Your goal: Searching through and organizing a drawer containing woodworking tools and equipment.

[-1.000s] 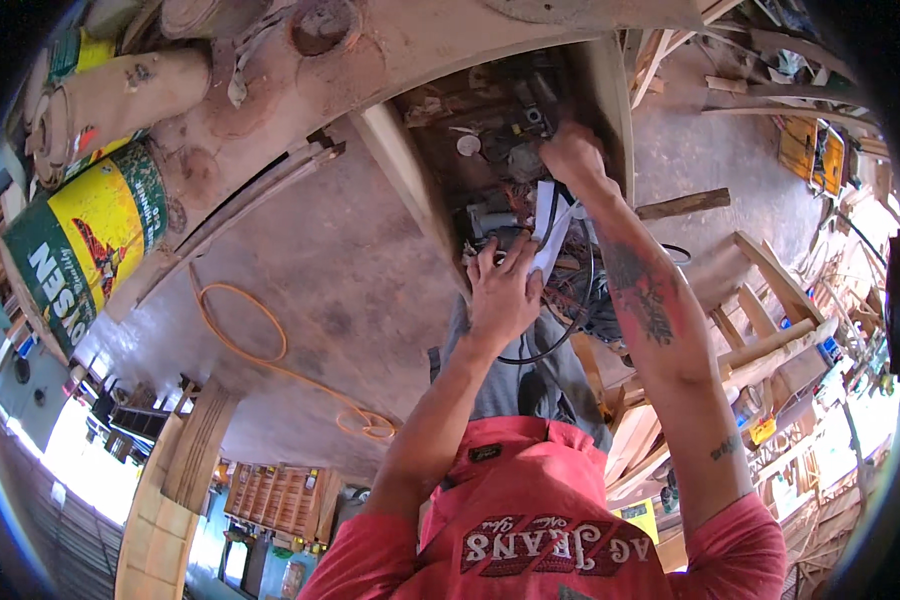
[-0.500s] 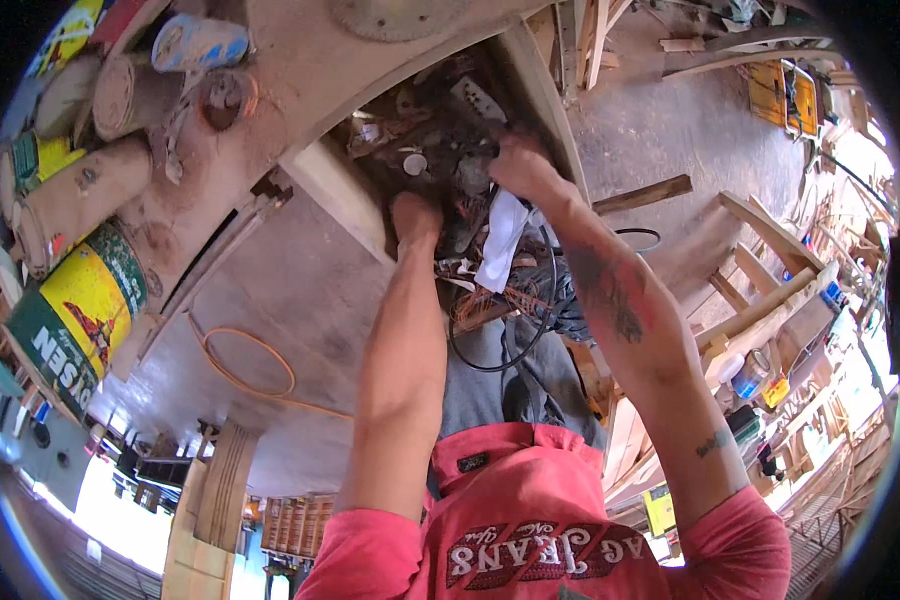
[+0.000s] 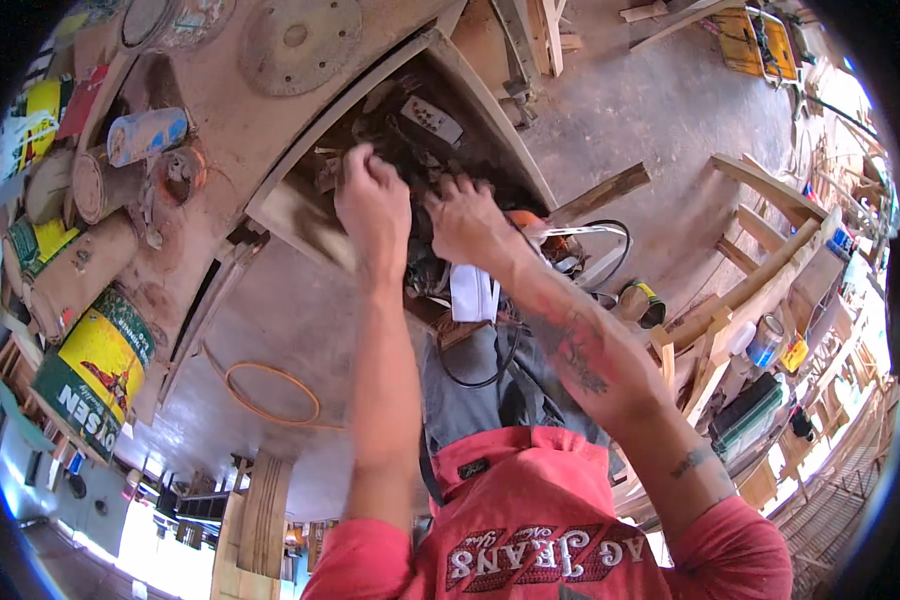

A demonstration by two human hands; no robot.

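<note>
An open wooden drawer (image 3: 303, 218), full of dusty dark odds and ends, pulls out from the bench in front of me. My left hand (image 3: 373, 210) is raised over its left part, fingers curled together; whether a small thing is between them I cannot make out. Lower and to the right, my right hand (image 3: 465, 222) reaches over the clutter with fingers apart, touching or just above it. Beyond it lies a pale rectangular block (image 3: 431, 120) with dark holes. A white folded piece (image 3: 472, 293), cloth or paper, hangs by the drawer's near side, below my right wrist.
A dusty bench top (image 3: 232, 125) carries a round metal disc (image 3: 302, 38), a blue-and-white can (image 3: 148, 136) and a green-and-yellow tin (image 3: 98, 370). Black cable (image 3: 625, 240) loops at right near a wood offcut (image 3: 602, 194). An orange hose (image 3: 270, 392) lies on the floor.
My left hand has risen out of the drawer, up and to the left. My right hand has shifted left and its fingers have spread. The view has shifted, showing more bench top.
</note>
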